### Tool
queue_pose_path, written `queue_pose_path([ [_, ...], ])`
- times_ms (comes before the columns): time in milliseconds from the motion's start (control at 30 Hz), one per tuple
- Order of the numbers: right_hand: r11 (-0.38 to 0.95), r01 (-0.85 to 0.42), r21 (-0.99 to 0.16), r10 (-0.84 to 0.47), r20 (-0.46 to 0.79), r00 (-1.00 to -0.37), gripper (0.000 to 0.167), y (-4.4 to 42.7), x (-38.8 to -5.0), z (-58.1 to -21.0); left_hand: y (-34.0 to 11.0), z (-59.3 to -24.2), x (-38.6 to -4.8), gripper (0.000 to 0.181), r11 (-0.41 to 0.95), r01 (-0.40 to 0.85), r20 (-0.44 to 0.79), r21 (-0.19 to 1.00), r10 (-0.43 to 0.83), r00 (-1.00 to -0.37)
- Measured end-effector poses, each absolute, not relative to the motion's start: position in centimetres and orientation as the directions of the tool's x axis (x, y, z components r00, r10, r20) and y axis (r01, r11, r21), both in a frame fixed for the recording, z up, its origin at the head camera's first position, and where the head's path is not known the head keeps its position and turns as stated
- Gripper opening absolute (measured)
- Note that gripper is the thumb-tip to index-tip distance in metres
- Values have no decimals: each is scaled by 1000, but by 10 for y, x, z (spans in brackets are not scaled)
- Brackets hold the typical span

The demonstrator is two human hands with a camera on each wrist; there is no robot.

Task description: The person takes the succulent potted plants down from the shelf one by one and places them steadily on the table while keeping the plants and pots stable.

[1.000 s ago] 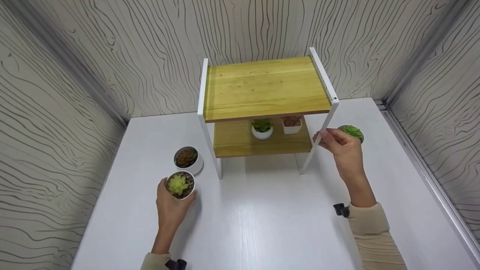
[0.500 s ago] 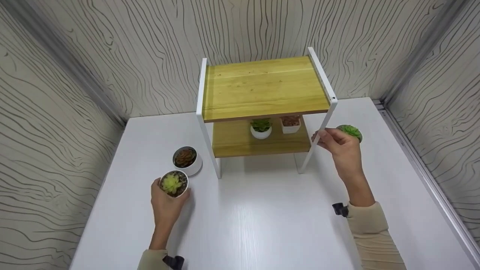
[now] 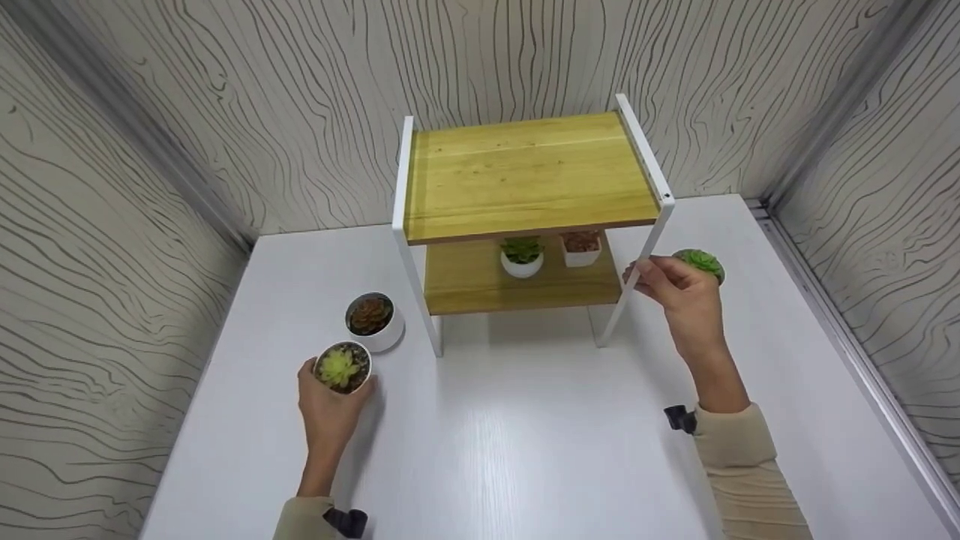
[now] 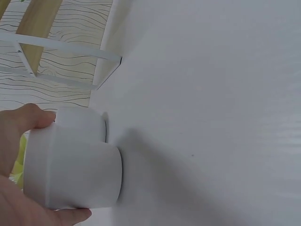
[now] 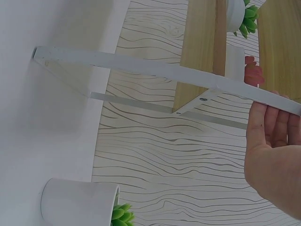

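In the head view my left hand (image 3: 328, 412) grips a white pot with a yellow-green succulent (image 3: 339, 366), thumb and fingers on opposite sides. The left wrist view shows this pot (image 4: 75, 174) upright at the tabletop; whether its base touches is hard to tell. Just behind it stands a white pot with a brown-red succulent (image 3: 373, 319). My right hand (image 3: 691, 311) pinches the white front right leg of a two-tier wooden shelf (image 3: 532, 176). In the right wrist view its fingers (image 5: 263, 125) bend around the metal leg (image 5: 188, 75).
On the shelf's lower board (image 3: 517, 295) are a round white pot with a green plant (image 3: 523, 259) and a square white pot with a reddish plant (image 3: 582, 249). Another green succulent pot (image 3: 703, 264) stands right of the shelf, partly behind my right hand. Patterned walls enclose the white table (image 3: 525, 450).
My left hand has shifted left with the yellow-green succulent pot, slowing in the last half second. My right hand stays on the shelf leg.
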State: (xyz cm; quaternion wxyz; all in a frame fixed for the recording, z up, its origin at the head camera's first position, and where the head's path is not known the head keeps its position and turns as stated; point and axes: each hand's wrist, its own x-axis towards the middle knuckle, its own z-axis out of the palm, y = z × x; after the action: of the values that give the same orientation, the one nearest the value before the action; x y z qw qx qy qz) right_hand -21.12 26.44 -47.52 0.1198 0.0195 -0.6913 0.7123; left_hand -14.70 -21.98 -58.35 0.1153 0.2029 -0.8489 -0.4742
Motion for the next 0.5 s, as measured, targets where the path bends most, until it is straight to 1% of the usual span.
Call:
queue_pose_path([
  [267,19,-189,-982,143,190,-971,33,265,-212,-475,-218,-585,-150,100,461,-240,-6,854,-453,-891],
  [333,15,-195,-981,143,195,-970,33,265,-212,-476,-218,-585,-150,101,460,-234,-3,857,-449,-893],
  [500,2,-210,-978,140,209,-968,39,265,-212,-476,-219,-586,-150,101,444,-231,-9,866,-449,-893],
])
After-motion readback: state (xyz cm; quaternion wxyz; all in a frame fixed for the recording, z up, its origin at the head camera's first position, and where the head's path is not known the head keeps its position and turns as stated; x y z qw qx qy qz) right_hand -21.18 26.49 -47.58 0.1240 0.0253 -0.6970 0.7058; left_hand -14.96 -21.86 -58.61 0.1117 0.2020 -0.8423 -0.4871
